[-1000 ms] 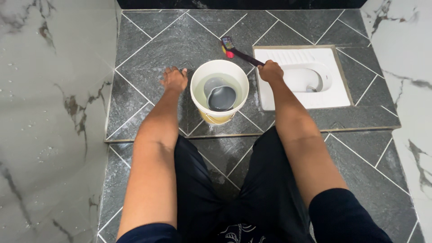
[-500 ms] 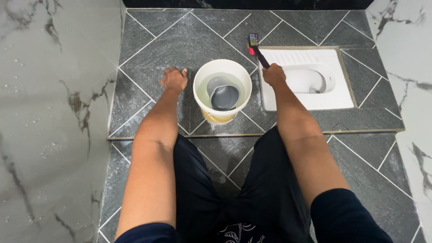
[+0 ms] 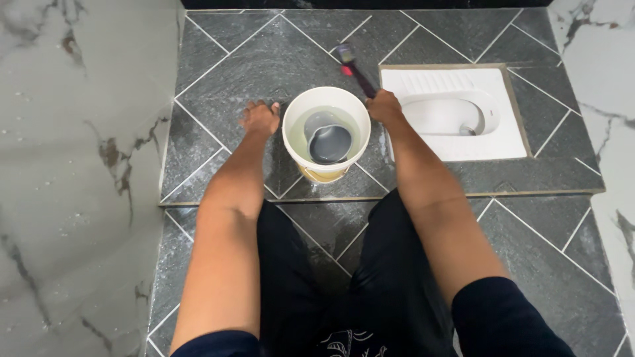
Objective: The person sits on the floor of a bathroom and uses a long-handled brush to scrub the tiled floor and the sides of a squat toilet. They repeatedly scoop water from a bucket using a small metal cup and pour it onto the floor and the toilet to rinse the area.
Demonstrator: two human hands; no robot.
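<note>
My right hand (image 3: 384, 106) grips the brush (image 3: 352, 65), which has swung left off the squat toilet (image 3: 489, 142) corner onto the floor tiles (image 3: 264, 59) behind the bucket (image 3: 325, 132). My left hand (image 3: 260, 118) stays flat on the floor, fingers spread, so scrubbing now covers tile.

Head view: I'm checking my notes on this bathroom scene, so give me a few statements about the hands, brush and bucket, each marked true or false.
1. The right hand grips a dark-handled brush. True.
2. The left hand holds the bucket's rim. False: it rests flat on the grey floor tile beside the white bucket.
3. The bucket holds water with a grey scoop in it. True.
4. The brush head lies inside the white squat toilet pan. False: it is over the grey tile left of the pan.
5. The bucket stands between the two hands. True.
</note>
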